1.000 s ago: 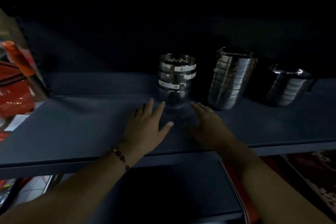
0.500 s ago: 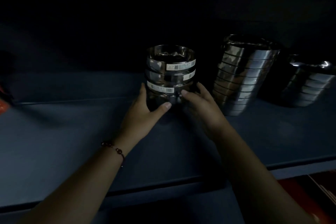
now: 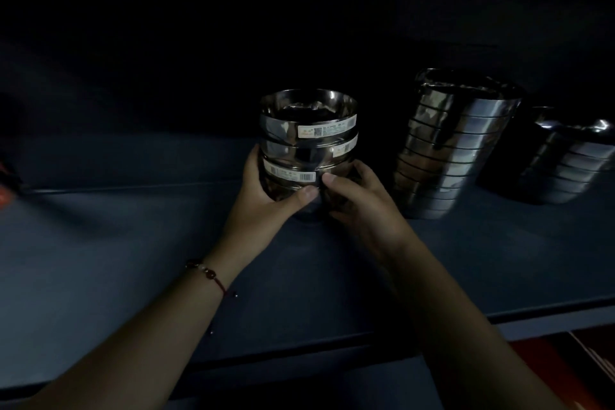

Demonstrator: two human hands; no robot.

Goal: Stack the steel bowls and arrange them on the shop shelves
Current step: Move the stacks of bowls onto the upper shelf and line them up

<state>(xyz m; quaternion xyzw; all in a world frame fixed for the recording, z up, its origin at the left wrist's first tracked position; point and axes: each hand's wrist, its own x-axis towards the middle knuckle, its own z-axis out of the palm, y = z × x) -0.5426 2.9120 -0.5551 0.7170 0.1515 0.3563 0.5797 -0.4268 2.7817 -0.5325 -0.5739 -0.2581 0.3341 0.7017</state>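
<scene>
Both hands gripping short bowl stack on dark shelf.
Left hand and right hand wrap the lower part of the labelled bowl stack, fingers curled round its sides, thumbs nearly meeting at the near face. The stack stands upright on the shelf, mid-depth. Taller bowl stack just to the right, tilted in view; shorter bowl stack further right. Beaded bracelet on left wrist. Very dim light.

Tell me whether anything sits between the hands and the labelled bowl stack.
Nothing visible does. The left hand and right hand already grip the bowl stack at its base.
</scene>
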